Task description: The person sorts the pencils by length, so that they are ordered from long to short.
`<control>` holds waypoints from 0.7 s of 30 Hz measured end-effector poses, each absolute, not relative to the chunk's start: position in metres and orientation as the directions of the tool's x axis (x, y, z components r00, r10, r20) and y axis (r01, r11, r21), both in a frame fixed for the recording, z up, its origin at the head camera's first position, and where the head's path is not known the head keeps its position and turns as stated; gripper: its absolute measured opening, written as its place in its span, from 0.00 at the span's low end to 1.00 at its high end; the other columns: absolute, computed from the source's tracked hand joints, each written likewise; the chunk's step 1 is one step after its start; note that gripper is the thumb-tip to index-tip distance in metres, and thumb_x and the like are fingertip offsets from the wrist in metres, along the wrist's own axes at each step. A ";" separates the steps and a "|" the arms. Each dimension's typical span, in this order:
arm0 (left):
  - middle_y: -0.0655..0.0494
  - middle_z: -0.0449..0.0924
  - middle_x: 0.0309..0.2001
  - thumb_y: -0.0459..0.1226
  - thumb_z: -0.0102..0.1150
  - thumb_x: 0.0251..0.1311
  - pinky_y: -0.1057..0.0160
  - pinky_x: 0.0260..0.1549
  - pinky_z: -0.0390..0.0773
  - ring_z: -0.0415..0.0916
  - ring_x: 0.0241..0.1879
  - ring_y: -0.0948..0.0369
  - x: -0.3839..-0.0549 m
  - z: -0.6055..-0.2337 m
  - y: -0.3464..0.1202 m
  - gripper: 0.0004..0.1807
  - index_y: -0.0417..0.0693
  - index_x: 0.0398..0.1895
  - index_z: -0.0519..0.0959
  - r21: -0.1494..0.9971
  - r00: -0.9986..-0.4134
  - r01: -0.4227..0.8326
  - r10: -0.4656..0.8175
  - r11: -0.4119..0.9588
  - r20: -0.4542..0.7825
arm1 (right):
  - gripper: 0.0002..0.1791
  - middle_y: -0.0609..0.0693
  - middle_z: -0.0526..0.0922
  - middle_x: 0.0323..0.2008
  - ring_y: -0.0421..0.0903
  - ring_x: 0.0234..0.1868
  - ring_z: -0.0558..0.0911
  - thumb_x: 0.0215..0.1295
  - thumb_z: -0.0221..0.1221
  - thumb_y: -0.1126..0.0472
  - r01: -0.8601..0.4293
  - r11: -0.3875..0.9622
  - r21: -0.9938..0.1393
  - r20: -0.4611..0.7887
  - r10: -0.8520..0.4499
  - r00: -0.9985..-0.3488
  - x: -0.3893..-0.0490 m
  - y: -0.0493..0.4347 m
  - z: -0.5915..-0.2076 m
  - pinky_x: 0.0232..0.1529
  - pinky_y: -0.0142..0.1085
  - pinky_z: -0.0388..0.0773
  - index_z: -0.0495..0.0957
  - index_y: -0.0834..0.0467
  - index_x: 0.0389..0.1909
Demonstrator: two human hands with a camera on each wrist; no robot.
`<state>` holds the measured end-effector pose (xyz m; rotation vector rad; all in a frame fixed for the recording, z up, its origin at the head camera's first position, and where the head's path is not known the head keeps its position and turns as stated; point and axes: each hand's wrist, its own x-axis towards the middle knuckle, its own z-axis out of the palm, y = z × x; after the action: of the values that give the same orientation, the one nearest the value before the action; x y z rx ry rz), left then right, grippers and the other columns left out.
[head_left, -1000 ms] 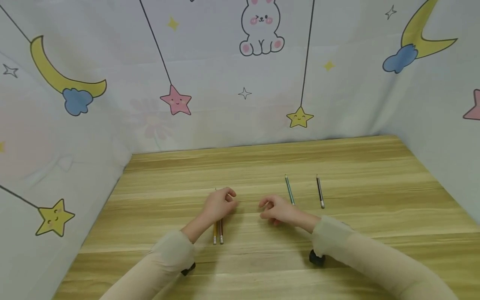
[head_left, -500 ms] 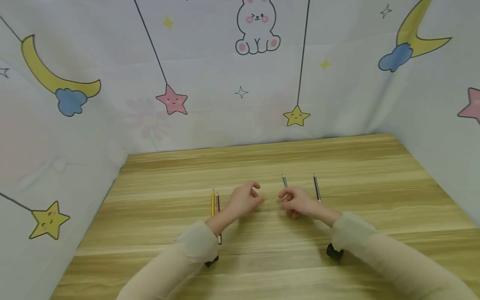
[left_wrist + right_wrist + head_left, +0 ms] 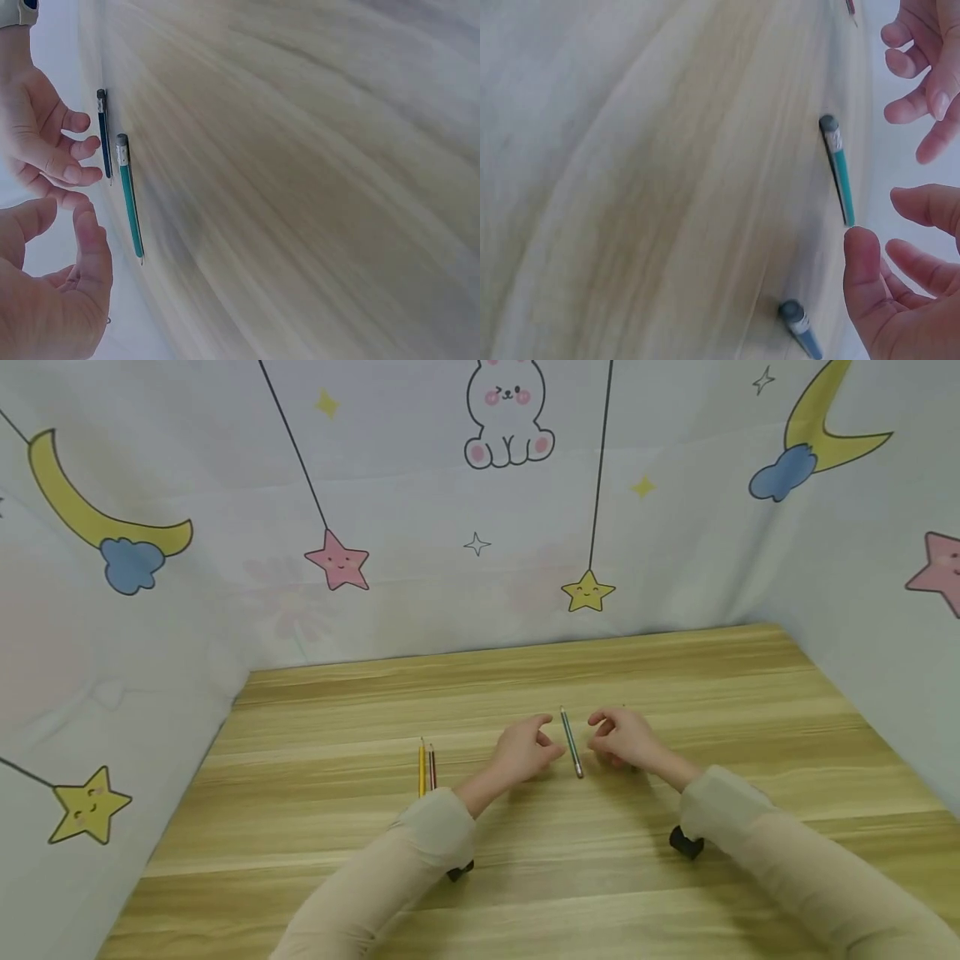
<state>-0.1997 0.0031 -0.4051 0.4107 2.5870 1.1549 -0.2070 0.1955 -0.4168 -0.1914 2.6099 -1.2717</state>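
A green pencil (image 3: 572, 743) lies on the table between the two hands, its eraser end toward the person. Just left of it hovers the left hand (image 3: 522, 752), fingers loosely bent and holding nothing. The right hand (image 3: 628, 739) is on the pencil's other side, thumb and fingers apart with nothing between them. It covers most of a dark pencil in the head view; that dark pencil (image 3: 103, 139) shows better in the left wrist view, beside the green one. Farther left, a yellow pencil (image 3: 422, 768) and a dark red pencil (image 3: 432, 767) lie side by side, lower ends hidden by the left sleeve.
The wood-grain table (image 3: 337, 710) is bounded at the back and sides by a white cloth (image 3: 420, 510) printed with moons, stars and a rabbit. A black device (image 3: 686, 843) is worn beneath the right sleeve's cuff.
Both hands have moved right. The left went from over the yellow and dark red pencils to beside the green one; the right passed over the green pencil to the dark one. The pencils stay put.
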 end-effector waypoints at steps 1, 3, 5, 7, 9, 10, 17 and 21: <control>0.52 0.80 0.34 0.41 0.57 0.54 0.71 0.18 0.72 0.75 0.20 0.67 -0.200 -0.405 0.006 0.30 0.44 0.60 0.63 0.752 -0.921 0.149 0.367 0.642 -0.132 | 0.20 0.58 0.77 0.32 0.43 0.21 0.75 0.53 0.57 0.64 -0.016 0.620 -0.784 -0.146 -0.209 -0.967 -0.208 0.197 -0.417 0.19 0.34 0.74 0.69 0.68 0.47; 0.52 0.80 0.33 0.41 0.57 0.54 0.72 0.17 0.72 0.75 0.19 0.67 -0.202 -0.405 0.011 0.29 0.43 0.60 0.63 0.750 -0.922 0.151 0.366 0.644 -0.128 | 0.21 0.59 0.75 0.34 0.44 0.21 0.74 0.54 0.57 0.63 -0.011 0.637 -0.770 -0.146 -0.193 -0.970 -0.210 0.202 -0.416 0.20 0.34 0.74 0.67 0.67 0.49; 0.53 0.80 0.33 0.41 0.57 0.54 0.72 0.17 0.71 0.75 0.18 0.67 -0.203 -0.406 0.015 0.29 0.44 0.60 0.64 0.748 -0.925 0.144 0.357 0.647 -0.130 | 0.23 0.60 0.73 0.36 0.44 0.21 0.75 0.55 0.57 0.62 -0.018 0.654 -0.756 -0.135 -0.183 -0.974 -0.211 0.205 -0.415 0.20 0.35 0.74 0.66 0.68 0.50; 0.53 0.80 0.32 0.42 0.57 0.54 0.72 0.17 0.70 0.74 0.18 0.67 -0.205 -0.407 0.020 0.29 0.44 0.59 0.64 0.741 -0.929 0.144 0.348 0.655 -0.127 | 0.24 0.61 0.73 0.36 0.45 0.20 0.74 0.55 0.57 0.62 -0.028 0.668 -0.743 -0.118 -0.172 -0.978 -0.213 0.209 -0.415 0.20 0.34 0.74 0.65 0.68 0.52; 0.54 0.80 0.31 0.43 0.57 0.54 0.72 0.17 0.69 0.73 0.18 0.68 -0.207 -0.409 0.023 0.29 0.45 0.59 0.65 0.726 -0.934 0.148 0.336 0.671 -0.121 | 0.25 0.61 0.72 0.36 0.44 0.19 0.74 0.55 0.57 0.62 -0.041 0.684 -0.728 -0.101 -0.165 -0.981 -0.214 0.212 -0.415 0.20 0.34 0.74 0.65 0.68 0.53; 0.55 0.80 0.31 0.43 0.57 0.53 0.73 0.17 0.69 0.72 0.18 0.68 -0.208 -0.410 0.025 0.29 0.45 0.58 0.65 0.719 -0.937 0.152 0.331 0.678 -0.115 | 0.26 0.61 0.72 0.36 0.44 0.20 0.73 0.55 0.57 0.62 -0.043 0.693 -0.720 -0.094 -0.158 -0.983 -0.216 0.214 -0.416 0.19 0.33 0.73 0.64 0.68 0.53; 0.55 0.78 0.31 0.44 0.57 0.53 0.73 0.20 0.68 0.70 0.22 0.67 -0.214 -0.413 0.035 0.28 0.45 0.57 0.67 0.676 -0.949 0.169 0.304 0.717 -0.086 | 0.28 0.61 0.72 0.37 0.42 0.21 0.73 0.55 0.58 0.61 -0.037 0.752 -0.658 -0.085 -0.124 -0.989 -0.223 0.225 -0.418 0.19 0.31 0.73 0.63 0.69 0.54; 0.56 0.79 0.30 0.44 0.58 0.52 0.73 0.21 0.68 0.70 0.23 0.67 -0.215 -0.416 0.040 0.28 0.44 0.56 0.67 0.669 -0.956 0.158 0.282 0.726 -0.079 | 0.29 0.62 0.72 0.37 0.44 0.23 0.74 0.54 0.58 0.61 -0.039 0.767 -0.640 -0.078 -0.116 -0.990 -0.224 0.231 -0.418 0.22 0.32 0.73 0.62 0.70 0.55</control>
<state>-0.2153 0.0399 -0.4158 0.3542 2.7532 1.0430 -0.2241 0.2312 -0.4181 -0.1258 2.8459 -1.0273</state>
